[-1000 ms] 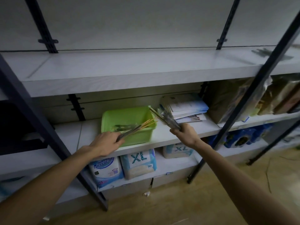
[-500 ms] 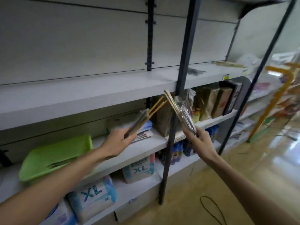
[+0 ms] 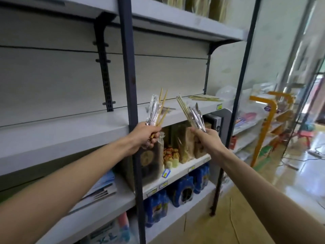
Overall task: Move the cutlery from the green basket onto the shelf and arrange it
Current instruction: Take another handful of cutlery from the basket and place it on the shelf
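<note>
Gripping one bundle of wrapped cutlery and chopsticks (image 3: 157,110) in our left hand (image 3: 144,136) and another bundle (image 3: 193,115) in our right hand (image 3: 206,138), fingers curled round each, we hold both upright before the grey shelf (image 3: 73,131).

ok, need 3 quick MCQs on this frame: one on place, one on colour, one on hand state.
1. Where do loose sticks already lie?
A. floor
B. grey shelf, right end
C. a basket

2. Colour of the bottle packs on the low shelf?
A. blue
B. red
C. white

3. What is the left hand doing?
A. resting flat on the shelf
B. hanging idle
C. gripping a bundle

Key: 1 B, they lie on the grey shelf near its right end; 2 A, wrapping is blue; 3 C, fingers curl round the left bundle.
</note>
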The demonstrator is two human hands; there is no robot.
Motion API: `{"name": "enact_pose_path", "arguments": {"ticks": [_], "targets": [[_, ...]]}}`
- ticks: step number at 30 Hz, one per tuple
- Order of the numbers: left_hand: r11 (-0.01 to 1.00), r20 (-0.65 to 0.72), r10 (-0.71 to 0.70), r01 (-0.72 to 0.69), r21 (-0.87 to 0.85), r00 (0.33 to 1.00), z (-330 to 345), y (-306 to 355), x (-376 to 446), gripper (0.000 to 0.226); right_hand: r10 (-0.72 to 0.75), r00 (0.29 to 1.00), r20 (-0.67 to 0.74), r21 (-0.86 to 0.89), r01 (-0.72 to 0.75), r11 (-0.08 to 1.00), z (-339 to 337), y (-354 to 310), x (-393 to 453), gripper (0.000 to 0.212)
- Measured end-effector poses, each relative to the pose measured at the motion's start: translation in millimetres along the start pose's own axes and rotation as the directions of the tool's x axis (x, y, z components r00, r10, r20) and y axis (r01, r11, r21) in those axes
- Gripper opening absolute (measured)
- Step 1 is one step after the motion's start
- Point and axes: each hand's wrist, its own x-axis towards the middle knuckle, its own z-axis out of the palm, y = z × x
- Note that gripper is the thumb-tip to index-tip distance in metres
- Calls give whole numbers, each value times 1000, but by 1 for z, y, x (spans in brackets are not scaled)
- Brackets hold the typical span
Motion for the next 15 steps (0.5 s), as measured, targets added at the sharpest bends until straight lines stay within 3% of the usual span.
{"name": "enact_pose_path", "arguments": {"ticks": [4, 9, 15], "targets": [[988, 77, -61, 71, -136, 995, 22, 19, 65, 16, 25, 999, -23, 4, -25, 1000, -35, 14, 45, 25], [991, 38, -82, 86, -101, 996, 38, 30, 164, 23, 41, 999, -35, -35, -42, 999, -81, 35, 127, 22], [980, -25, -163, 159, -122, 986, 69, 43, 297, 5, 90, 995, -42, -95, -93, 991, -123, 30, 272, 22]]}}
